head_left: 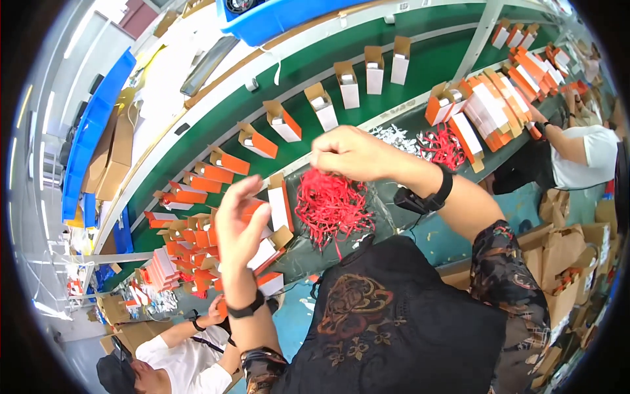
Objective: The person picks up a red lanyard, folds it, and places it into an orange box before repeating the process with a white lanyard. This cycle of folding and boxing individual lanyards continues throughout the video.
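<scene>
My right hand (pixel 354 154) is closed, fingers bent in, over the upper edge of a heap of thin red straps (pixel 333 209) on the work surface. Whatever its fingers pinch is hidden. To the left, my left hand (pixel 239 226) is raised, with the thumb apart from the fingers and nothing visible in it. Behind and beside that hand stand open white-and-orange boxes, one upright box (pixel 279 205) between it and the red heap. Another open box (pixel 269 251) lies tilted just right of my left wrist.
A green conveyor belt (pixel 420 72) carries a row of open boxes. White straps (pixel 397 139) and another red heap (pixel 443 146) lie to the right, by stacked boxes (pixel 492 108). Co-workers sit at lower left (pixel 184 361) and right (pixel 584 157). Blue bins (pixel 279 20) stand above.
</scene>
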A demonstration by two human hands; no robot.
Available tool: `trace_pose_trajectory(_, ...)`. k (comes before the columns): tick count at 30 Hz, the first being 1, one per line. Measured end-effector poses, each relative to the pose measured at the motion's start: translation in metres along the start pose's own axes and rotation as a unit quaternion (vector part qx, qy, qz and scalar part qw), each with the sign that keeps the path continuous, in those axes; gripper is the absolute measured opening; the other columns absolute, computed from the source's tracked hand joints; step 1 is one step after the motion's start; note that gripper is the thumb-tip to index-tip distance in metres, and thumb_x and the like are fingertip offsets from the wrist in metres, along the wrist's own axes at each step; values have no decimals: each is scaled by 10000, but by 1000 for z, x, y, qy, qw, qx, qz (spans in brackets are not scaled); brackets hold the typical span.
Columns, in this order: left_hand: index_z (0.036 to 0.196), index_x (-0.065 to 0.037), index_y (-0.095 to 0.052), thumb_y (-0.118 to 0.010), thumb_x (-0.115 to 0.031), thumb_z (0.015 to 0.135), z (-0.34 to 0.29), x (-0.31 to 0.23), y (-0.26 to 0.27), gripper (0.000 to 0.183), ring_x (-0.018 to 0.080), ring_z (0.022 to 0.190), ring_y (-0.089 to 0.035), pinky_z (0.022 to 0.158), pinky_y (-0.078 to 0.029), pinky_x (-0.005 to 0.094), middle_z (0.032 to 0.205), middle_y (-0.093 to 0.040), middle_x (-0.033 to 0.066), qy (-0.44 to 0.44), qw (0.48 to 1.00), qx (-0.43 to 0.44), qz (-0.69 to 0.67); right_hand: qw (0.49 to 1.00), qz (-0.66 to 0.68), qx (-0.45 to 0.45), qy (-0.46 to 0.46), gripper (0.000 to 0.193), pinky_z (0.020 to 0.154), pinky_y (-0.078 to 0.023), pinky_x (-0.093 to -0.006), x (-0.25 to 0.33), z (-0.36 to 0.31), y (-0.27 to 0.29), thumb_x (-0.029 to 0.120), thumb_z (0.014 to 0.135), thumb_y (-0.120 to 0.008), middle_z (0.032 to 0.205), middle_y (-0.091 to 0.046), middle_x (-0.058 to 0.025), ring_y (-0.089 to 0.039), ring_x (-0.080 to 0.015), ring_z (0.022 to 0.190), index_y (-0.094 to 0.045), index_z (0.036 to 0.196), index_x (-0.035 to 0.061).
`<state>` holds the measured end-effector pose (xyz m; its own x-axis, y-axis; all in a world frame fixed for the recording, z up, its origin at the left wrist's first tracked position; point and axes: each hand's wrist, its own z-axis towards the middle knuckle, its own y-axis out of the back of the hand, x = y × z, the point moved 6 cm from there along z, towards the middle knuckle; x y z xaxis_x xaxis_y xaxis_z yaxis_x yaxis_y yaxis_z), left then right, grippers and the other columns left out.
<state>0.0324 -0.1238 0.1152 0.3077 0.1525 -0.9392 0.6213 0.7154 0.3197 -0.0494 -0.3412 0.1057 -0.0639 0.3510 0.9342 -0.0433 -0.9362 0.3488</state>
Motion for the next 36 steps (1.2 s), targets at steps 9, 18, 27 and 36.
trace_pose_trajectory(9, 1086, -18, -586, -552, -200, 986, 16, 51, -92, 210, 160, 788, -580, 743, -464, 288, 868, -617, 44, -13, 946, 151, -285, 984, 86, -35, 152, 252, 626, -431, -252, 126, -20, 26, 189, 918, -569, 702, -596, 9, -540, -65, 683, -637, 769, -3)
trace_pose_trajectory(18, 801, -25, -575, -653, -99, 913, 29, -88, -1, 156, 55, 633, -429, 579, -336, 201, 733, -540, -9, -207, 974, -33, -84, 888, 352, -251, 155, 230, 531, -303, -221, 10, -72, 47, 176, 939, -531, 644, -491, 13, -362, -48, 551, -564, 753, 46)
trace_pose_trajectory(27, 852, -9, -628, -683, -65, 886, 21, -160, -17, 85, 25, 636, -450, 587, -350, 181, 762, -581, -20, -202, 978, 24, -46, 947, 296, -96, 80, 680, 835, -462, -294, -43, -46, -42, 584, 978, -408, 1158, -579, -98, -567, -132, 937, -495, 1327, 7)
trace_pose_trajectory(36, 721, -14, -544, -620, -12, 807, 27, -122, -46, 115, 127, 722, -448, 653, -353, 252, 790, -485, 43, -212, 971, 18, 105, 881, 434, 165, 97, 447, 743, -481, -287, -15, -37, -115, 418, 1007, -489, 920, -643, -9, -582, -114, 777, -571, 1206, 27)
